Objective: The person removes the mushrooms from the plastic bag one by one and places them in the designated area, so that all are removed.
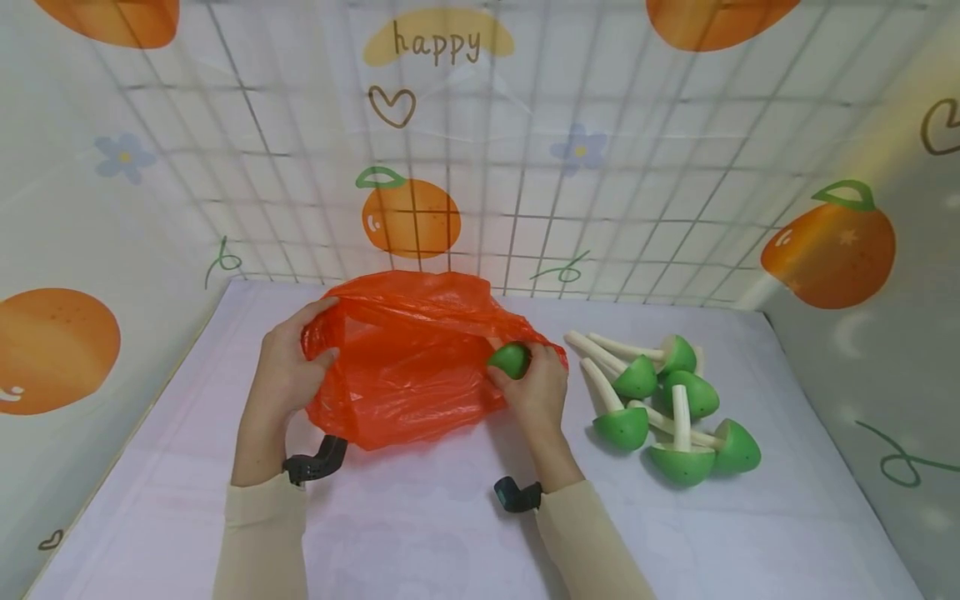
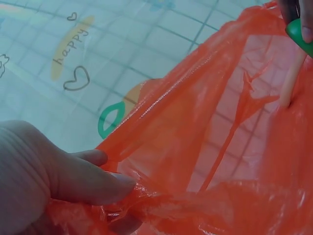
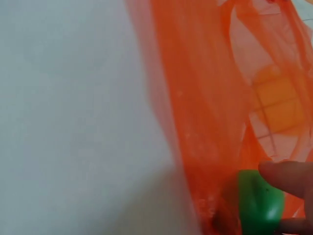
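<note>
A red plastic bag [image 1: 412, 392] is held with its mouth spread wide, facing the person. My left hand [image 1: 288, 367] grips the bag's left edge between thumb and fingers. At the bag's right edge, my right hand [image 1: 542, 392] pinches the green cap of a toy mushroom [image 1: 509, 360]. The left wrist view shows this mushroom's pale stem [image 2: 292, 81] pointing down into the bag's mouth. In the right wrist view the green cap [image 3: 260, 201] lies under the thumb, against the red film.
Several more green-capped toy mushrooms [image 1: 682, 462] with white stems lie in a pile right of the bag. The table [image 1: 420, 517] has a pale cloth. A wire grid stands behind, with a printed sheet [image 1: 300, 217] over it. Each wrist wears a black camera [image 1: 318, 462].
</note>
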### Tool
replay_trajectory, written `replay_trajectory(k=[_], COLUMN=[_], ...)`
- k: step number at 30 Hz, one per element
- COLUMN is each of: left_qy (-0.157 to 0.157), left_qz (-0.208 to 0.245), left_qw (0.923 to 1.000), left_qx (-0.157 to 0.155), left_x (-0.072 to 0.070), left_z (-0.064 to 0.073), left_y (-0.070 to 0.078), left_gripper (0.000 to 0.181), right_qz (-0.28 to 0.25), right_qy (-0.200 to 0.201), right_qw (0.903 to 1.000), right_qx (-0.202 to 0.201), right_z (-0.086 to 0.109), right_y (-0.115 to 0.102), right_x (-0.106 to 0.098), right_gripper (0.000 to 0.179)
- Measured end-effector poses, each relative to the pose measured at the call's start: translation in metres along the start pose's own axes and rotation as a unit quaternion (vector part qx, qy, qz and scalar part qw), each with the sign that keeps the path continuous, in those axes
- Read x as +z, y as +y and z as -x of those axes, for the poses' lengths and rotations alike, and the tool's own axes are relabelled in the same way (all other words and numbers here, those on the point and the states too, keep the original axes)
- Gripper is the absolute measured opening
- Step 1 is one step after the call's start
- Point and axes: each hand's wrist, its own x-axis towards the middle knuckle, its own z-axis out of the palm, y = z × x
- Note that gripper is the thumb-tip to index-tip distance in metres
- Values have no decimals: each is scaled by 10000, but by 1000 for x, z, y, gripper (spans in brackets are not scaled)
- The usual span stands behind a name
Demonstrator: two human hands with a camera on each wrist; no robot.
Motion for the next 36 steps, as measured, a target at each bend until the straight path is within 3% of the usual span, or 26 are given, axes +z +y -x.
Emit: replay_trajectory(k=[11,17,21,26,36], left_qy=[-70,-54,-45,-5,36], left_qz=[30,8,2,-10,-40], left_qw=[10000,10000,10000,10000,10000], left_qx=[-15,-3,-40,-67,-79], left_x=[4,4,3,3,1], left_z=[-1,0,1,1,1], left_y=[3,4,5,5,3], left_gripper=[69,69,70,71,70], right_qz=[73,7,-82,-443,-1115], right_qy=[172,-86,-321,-337,-421], right_qw=[9994,10000,9991,9969,9876], right_qx=[290,-9,-251,-560,-1025], right_z=[1,8,15,22,28], right_y=[4,-8,-17,-26,-26], right_x=[4,-6,-18,-38,-84], right_gripper=[60,63,67,67,58])
